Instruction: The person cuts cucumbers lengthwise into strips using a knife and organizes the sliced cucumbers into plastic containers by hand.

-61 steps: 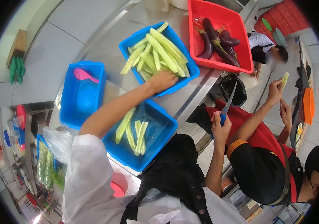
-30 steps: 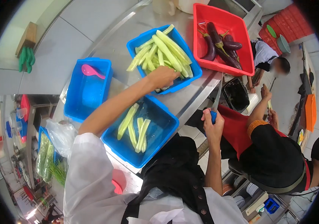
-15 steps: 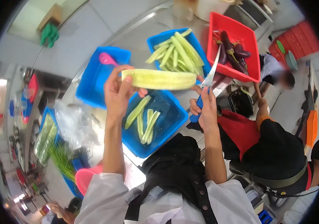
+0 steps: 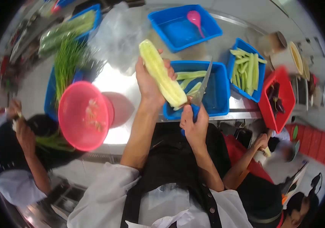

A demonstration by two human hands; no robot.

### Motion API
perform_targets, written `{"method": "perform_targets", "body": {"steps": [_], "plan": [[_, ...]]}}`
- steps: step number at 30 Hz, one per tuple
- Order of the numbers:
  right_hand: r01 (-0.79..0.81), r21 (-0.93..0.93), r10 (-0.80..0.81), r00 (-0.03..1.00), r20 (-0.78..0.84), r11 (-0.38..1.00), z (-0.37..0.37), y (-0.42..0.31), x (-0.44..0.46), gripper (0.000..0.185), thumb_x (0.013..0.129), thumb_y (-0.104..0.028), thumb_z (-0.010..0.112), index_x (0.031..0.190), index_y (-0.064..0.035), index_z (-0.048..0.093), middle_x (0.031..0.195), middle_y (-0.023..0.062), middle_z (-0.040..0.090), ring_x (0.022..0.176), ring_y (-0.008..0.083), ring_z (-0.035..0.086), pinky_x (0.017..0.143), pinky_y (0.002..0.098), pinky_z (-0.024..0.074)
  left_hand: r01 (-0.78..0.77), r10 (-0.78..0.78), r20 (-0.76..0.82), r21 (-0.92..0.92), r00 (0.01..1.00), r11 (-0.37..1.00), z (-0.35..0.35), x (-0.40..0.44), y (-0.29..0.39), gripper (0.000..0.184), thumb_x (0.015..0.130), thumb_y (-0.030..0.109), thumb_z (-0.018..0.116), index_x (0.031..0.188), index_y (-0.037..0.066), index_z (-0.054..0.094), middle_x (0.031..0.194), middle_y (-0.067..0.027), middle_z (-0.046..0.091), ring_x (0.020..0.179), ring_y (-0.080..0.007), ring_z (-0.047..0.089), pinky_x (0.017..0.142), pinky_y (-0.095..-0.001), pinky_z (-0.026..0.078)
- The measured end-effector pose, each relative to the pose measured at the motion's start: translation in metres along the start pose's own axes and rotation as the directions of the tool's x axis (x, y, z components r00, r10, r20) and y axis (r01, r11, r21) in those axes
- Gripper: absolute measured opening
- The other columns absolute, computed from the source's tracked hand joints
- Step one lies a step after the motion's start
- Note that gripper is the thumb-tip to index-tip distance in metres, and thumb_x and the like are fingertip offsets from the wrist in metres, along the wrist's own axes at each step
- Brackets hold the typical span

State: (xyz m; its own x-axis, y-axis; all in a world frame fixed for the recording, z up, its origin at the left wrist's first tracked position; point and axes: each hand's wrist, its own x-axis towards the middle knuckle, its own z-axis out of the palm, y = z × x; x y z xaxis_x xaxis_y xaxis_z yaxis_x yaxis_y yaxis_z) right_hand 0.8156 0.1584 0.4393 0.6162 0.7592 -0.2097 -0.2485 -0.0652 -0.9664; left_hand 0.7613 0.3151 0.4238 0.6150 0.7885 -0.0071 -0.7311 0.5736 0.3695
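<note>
A pale green halved cucumber [image 4: 160,72] lies across my left hand [image 4: 151,83], fingers wrapped round it, cut face up. My right hand [image 4: 195,123] grips the blue handle of a knife [image 4: 205,81], its blade pointing up and away. The right fingertips are close to the cucumber's lower end; whether they touch it I cannot tell. Beneath the hands is a blue tray [image 4: 219,108] with a few cucumber strips [image 4: 191,75]. To the right, another blue tray [image 4: 259,91] holds several long cucumber strips [image 4: 250,72].
A pink bucket [image 4: 67,114] with scraps stands at left, near green stalks [image 4: 65,66] and a plastic bag [image 4: 118,38]. A blue tray [image 4: 166,41] with a pink spoon [image 4: 195,19] is behind. A red tray [image 4: 286,110] holds eggplants [image 4: 276,98]. Co-workers are on both sides.
The view has swung left, bringing the pink bucket and a co-worker further into sight. My left hand took a cucumber half from the full tray and now holds it more upright, near the knife.
</note>
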Motion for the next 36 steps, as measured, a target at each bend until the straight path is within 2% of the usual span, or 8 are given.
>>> {"method": "perform_targets", "body": {"steps": [4,8,13,17,19,26,28,36], "plan": [[0.166,-0.216,-0.113,0.964,0.240,0.962,0.001,0.016,-0.029,0.029,0.098,-0.025,0.045,0.095,0.0027,0.054,0.065,0.0036,0.051,0.052,0.0085,0.045,0.048,0.0259,0.0365,0.023,-0.010,-0.315,0.038,0.949,0.999,0.022,-0.017,0.032,0.044,0.095,0.032,0.028,0.118,-0.002,0.043,0.084,-0.0104,0.049,0.066,-0.0200,0.048,0.064,-0.0317,0.047],[0.358,-0.360,-0.235,0.910,0.343,0.861,0.023,0.010,-0.043,0.030,0.099,-0.024,0.040,0.091,0.0024,0.052,0.064,0.0110,0.051,0.051,0.0202,0.051,0.050,0.0322,0.0395,-0.011,0.013,-0.104,0.025,0.994,1.000,0.021,-0.036,0.044,0.044,0.096,0.032,0.027,0.120,-0.001,0.043,0.085,-0.0106,0.049,0.060,-0.0193,0.046,0.058,-0.0341,0.047],[0.486,-0.473,-0.351,0.869,0.349,0.735,0.030,0.018,-0.043,0.026,0.098,-0.019,0.040,0.095,0.0045,0.051,0.066,0.0160,0.053,0.054,0.0326,0.056,0.050,0.0378,0.0413,0.039,-0.026,-0.325,0.034,0.945,0.999,0.029,-0.041,0.050,0.042,0.097,0.034,0.024,0.112,0.001,0.044,0.082,-0.0099,0.049,0.058,-0.0190,0.045,0.055,-0.0362,0.046],[0.495,-0.511,-0.369,0.868,0.333,0.703,0.036,0.019,-0.042,0.028,0.098,-0.020,0.039,0.095,0.0061,0.050,0.065,0.0165,0.053,0.054,0.0335,0.056,0.050,0.0387,0.0416,0.049,-0.036,-0.335,0.033,0.942,0.998,0.029,-0.040,0.051,0.042,0.097,0.034,0.022,0.112,0.001,0.044,0.081,-0.0098,0.049,0.058,-0.0191,0.045,0.054,-0.0359,0.044],[0.566,-0.520,-0.492,0.821,0.289,0.640,0.040,0.023,-0.040,0.044,0.100,-0.036,0.034,0.089,0.0046,0.048,0.061,0.0117,0.051,0.049,0.0178,0.050,0.046,0.0292,0.0371,0.079,-0.068,-0.337,0.021,0.939,0.997,0.033,-0.040,0.051,0.041,0.097,0.034,0.022,0.110,0.002,0.044,0.081,-0.0095,0.048,0.058,-0.0188,0.043,0.054,-0.0353,0.043],[0.532,-0.559,-0.486,0.839,0.245,0.636,0.041,0.026,-0.034,0.045,0.100,-0.037,0.033,0.088,0.0046,0.047,0.060,0.0120,0.051,0.047,0.0195,0.051,0.044,0.0299,0.0371,0.070,-0.072,-0.355,-0.017,0.932,0.997,0.031,-0.033,0.046,0.041,0.098,0.034,0.021,0.109,0.002,0.044,0.081,-0.0096,0.048,0.058,-0.0186,0.042,0.054,-0.0344,0.041],[0.529,-0.568,-0.459,0.844,0.277,0.630,0.039,0.024,-0.033,0.032,0.098,-0.023,0.038,0.093,0.0075,0.049,0.060,0.0156,0.050,0.050,0.0330,0.056,0.047,0.0369,0.0417,0.064,-0.064,-0.360,-0.013,0.931,0.998,0.028,-0.030,0.046,0.042,0.098,0.034,0.019,0.109,0.002,0.043,0.081,-0.0095,0.047,0.057,-0.0186,0.042,0.054,-0.0346,0.041],[0.524,-0.576,-0.474,0.844,0.252,0.627,0.042,0.028,-0.027,0.037,0.099,-0.028,0.036,0.089,0.0053,0.047,0.059,0.0136,0.050,0.048,0.0269,0.053,0.045,0.0338,0.0389,0.060,-0.063,-0.368,-0.017,0.928,0.998,0.028,-0.027,0.047,0.038,0.099,0.034,0.019,0.102,0.004,0.042,0.080,-0.0094,0.047,0.056,-0.0191,0.042,0.053,-0.0354,0.041]]}}
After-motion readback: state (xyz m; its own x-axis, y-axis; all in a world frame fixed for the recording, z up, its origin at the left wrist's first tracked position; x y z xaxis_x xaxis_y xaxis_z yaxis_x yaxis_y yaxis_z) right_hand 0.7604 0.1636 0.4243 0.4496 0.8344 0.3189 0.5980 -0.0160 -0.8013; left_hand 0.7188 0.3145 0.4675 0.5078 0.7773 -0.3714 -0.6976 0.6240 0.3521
